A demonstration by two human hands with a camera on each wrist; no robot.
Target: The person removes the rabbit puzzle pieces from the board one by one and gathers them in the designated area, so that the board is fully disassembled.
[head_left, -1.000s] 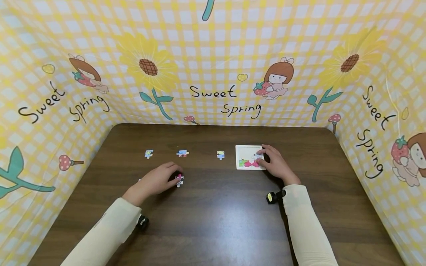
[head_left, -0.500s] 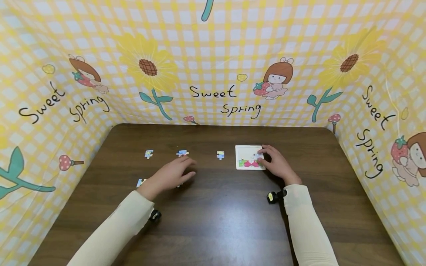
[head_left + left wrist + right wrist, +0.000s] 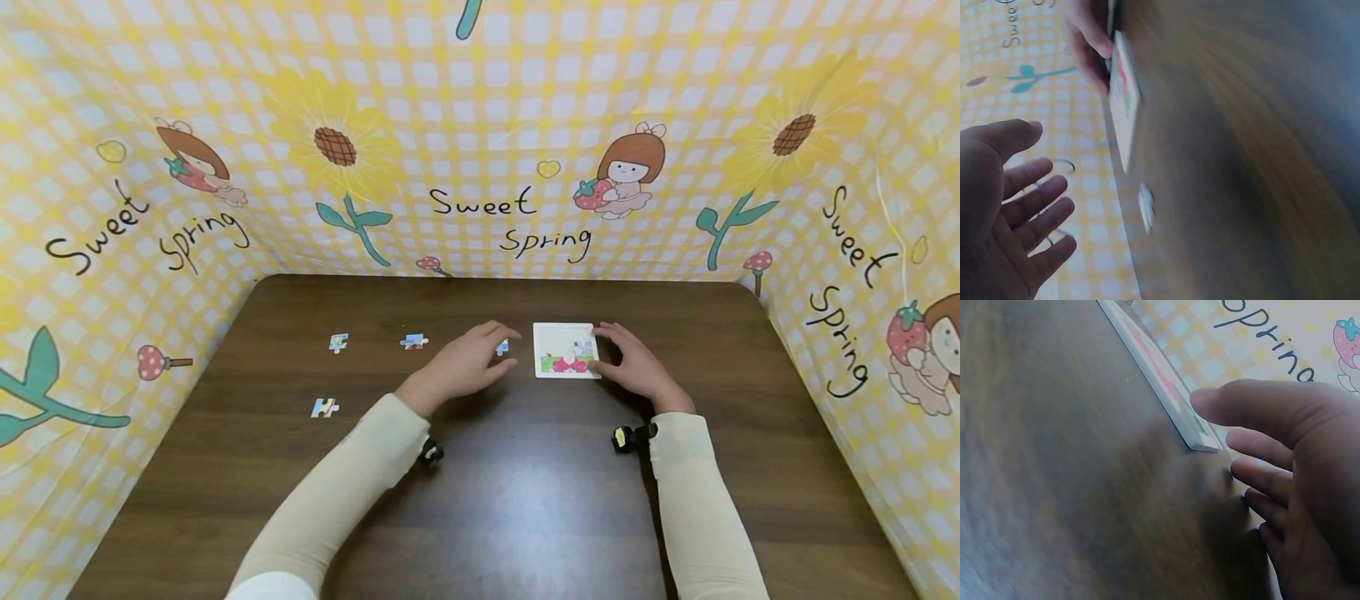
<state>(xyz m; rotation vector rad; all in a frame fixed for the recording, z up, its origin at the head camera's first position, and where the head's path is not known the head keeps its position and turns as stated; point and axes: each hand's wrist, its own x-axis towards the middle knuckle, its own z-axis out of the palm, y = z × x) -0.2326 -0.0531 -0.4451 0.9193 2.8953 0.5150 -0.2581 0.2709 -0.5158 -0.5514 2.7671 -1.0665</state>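
My left hand hovers over the table's middle with fingers spread and nothing held, its fingertips over a blue jigsaw piece. In the left wrist view the palm is bare, and that jigsaw piece lies beyond the fingers beside the puzzle tray. The white-framed puzzle tray has pink, green and blue pieces along its lower and right parts; its upper left is pale. At its right edge is my right hand, thumb and fingers apart. The right wrist view has the thumb overlapping the tray's corner.
Three more jigsaw pieces lie to the left: one at back left, a blue and red piece, and a piece nearer the front. A yellow checked cloth walls the dark wooden table on three sides.
My left hand has left the pink piece and moved right toward the tray; its sleeve now covers where that piece lay. The right hand has drawn back slightly from the tray's picture to its edge.
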